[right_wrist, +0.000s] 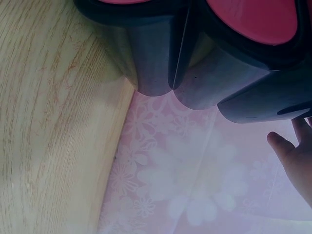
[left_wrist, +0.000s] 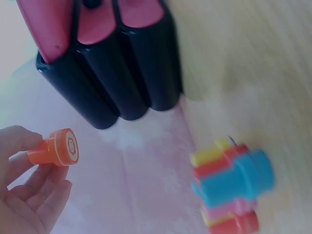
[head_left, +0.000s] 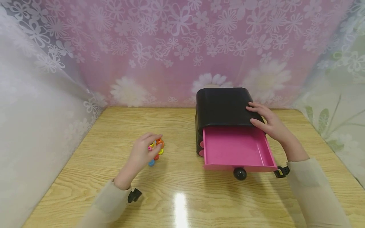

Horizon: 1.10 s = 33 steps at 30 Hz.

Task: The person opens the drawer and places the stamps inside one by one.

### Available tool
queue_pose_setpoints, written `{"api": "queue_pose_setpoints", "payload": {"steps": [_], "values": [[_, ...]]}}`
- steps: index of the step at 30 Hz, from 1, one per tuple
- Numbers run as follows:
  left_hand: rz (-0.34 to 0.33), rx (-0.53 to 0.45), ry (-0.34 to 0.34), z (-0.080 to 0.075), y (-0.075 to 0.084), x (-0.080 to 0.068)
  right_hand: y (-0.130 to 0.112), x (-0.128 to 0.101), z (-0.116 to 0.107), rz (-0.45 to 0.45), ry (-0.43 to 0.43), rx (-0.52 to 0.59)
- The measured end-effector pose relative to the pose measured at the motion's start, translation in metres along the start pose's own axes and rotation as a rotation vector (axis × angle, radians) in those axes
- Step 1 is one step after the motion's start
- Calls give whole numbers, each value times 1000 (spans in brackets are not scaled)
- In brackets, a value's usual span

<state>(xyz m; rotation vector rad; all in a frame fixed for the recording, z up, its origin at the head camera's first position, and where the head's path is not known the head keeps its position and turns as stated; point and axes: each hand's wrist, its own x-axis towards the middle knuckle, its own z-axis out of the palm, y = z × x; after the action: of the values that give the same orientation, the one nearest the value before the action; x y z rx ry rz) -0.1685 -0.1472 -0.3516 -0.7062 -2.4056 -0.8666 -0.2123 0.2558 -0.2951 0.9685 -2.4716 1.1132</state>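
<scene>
Small orange plastic stamp with a round face (left_wrist: 61, 149): pinched at its stem between the fingertips of the left hand (head_left: 141, 154), thumb and fingers curled round it, lifted just clear of the table; in the head view it sits at the hand's 1 o'clock, partly masked by the fingers. Cluster of similar plastic stamps, blue, yellow, red and pink (left_wrist: 231, 187), lies on the light wooden tabletop (head_left: 114, 133) just at 5 o'clock of the held piece in the head view; none of these in hand. At 3 o'clock of the left hand, apart from it, stands the black plastic drawer cabinet with rounded corners (head_left: 223, 107); its top bright pink plastic drawer (head_left: 238, 147) is pulled well out and shows a bare floor, black round knob (head_left: 240, 173) at the front. Right hand (head_left: 269, 123) rests on the cabinet's top right edge, fingers straight and spread, gripping nothing, seemingly steadying it. Judgement: drawer opened, one stamp picked, nothing yet in the drawer; the held stamp and the whole cluster remain to be moved, if stowing is the work. Hard to make out: exact count of stamps in the cluster (wrist view blurred, pieces stacked); design on the orange stamp's face; lower drawers show as pink fronts only, contents hidden. Right wrist view catches only fingertips and the cabinet's underside.
</scene>
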Motion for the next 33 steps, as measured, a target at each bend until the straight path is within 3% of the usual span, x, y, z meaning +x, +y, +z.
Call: {"api": "queue_pose_setpoints", "payload": {"steps": [19, 28, 33], "values": [[196, -224, 138, 24, 48, 33, -2, -1, 1, -8, 15, 4], [240, -272, 119, 37, 67, 46, 4, -1, 1, -2, 10, 19], [228, -266, 69, 43, 78, 52, 13, -1, 2, 5, 6, 18]]}}
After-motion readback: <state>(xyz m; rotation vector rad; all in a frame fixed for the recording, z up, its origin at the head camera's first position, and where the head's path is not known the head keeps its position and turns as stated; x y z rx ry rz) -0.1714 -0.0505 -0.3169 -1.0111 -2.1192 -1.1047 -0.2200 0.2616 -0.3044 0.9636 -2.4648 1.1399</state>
